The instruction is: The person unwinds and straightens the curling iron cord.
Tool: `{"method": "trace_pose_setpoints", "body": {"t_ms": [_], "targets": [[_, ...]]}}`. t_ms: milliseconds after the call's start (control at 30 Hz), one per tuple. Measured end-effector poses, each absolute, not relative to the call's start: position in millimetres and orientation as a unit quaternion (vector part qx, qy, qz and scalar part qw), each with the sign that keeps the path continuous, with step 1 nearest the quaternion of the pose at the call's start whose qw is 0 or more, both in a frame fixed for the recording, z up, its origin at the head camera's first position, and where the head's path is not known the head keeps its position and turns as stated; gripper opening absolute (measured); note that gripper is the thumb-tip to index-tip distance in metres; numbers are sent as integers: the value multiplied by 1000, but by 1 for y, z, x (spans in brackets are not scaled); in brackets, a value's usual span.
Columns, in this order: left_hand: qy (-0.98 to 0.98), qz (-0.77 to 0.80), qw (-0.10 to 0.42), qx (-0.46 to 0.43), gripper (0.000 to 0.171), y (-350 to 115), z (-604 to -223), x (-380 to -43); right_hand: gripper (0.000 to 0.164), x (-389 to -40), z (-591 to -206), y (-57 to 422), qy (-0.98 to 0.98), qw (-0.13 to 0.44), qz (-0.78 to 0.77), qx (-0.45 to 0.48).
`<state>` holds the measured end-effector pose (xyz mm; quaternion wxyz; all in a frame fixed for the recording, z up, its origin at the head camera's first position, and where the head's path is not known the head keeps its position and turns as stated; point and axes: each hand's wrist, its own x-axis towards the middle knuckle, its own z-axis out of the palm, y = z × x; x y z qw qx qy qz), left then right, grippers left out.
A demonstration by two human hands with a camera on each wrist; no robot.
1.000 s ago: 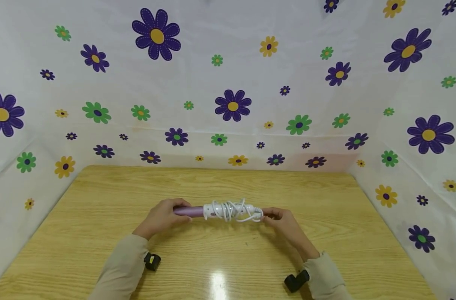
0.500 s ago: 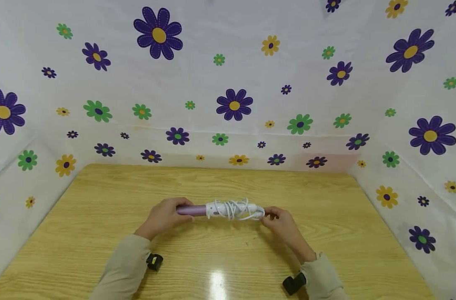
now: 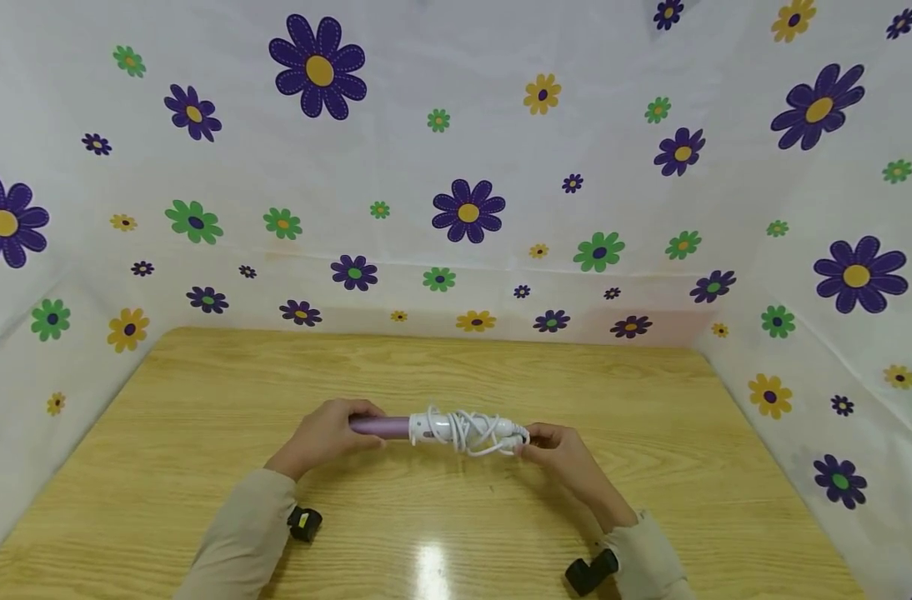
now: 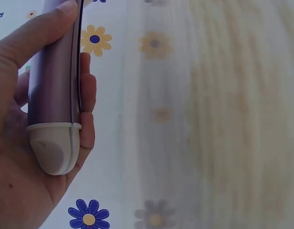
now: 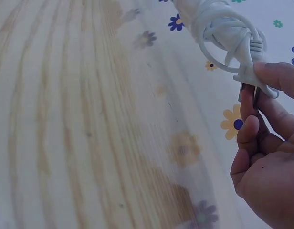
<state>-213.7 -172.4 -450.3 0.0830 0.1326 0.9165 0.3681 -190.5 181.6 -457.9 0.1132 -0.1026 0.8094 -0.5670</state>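
A hair straightener (image 3: 433, 427) with a purple barrel (image 4: 54, 76), a white tip (image 4: 54, 150) and a white handle is held level just above the table. Its white cord (image 3: 467, 429) is wound in loose loops around the handle. My left hand (image 3: 327, 433) grips the barrel end, thumb along one side and fingers round the other. At the opposite end, my right hand (image 3: 568, 460) pinches the white plug (image 5: 247, 76) between thumb and fingers. Two metal prongs (image 5: 255, 95) show from the plug, partly hidden by the fingers.
The light wooden table (image 3: 441, 367) extends on all sides of the hands. A white cloth (image 3: 396, 150) with printed flowers encloses its back and sides. Black cameras (image 3: 303, 523) are strapped at both wrists.
The plug end of the hair straightener and my right hand have dropped slightly and the right fingers have shifted on the plug. The left hand keeps its grip, nearly still.
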Motion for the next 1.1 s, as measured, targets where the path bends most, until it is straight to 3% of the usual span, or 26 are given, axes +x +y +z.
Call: {"method": "trace_pose_setpoints", "body": {"t_ms": [400, 667, 1100], "targets": [[926, 349, 67, 128, 38, -175, -445, -214, 23, -192, -453, 180, 798, 136, -579, -100], [922, 356, 67, 137, 39, -179, -446, -214, 33, -194, -451, 184, 774, 176, -597, -119], [913, 374, 68, 148, 36, -177, -446, -214, 36, -191, -459, 190, 734, 190, -638, -134]]}}
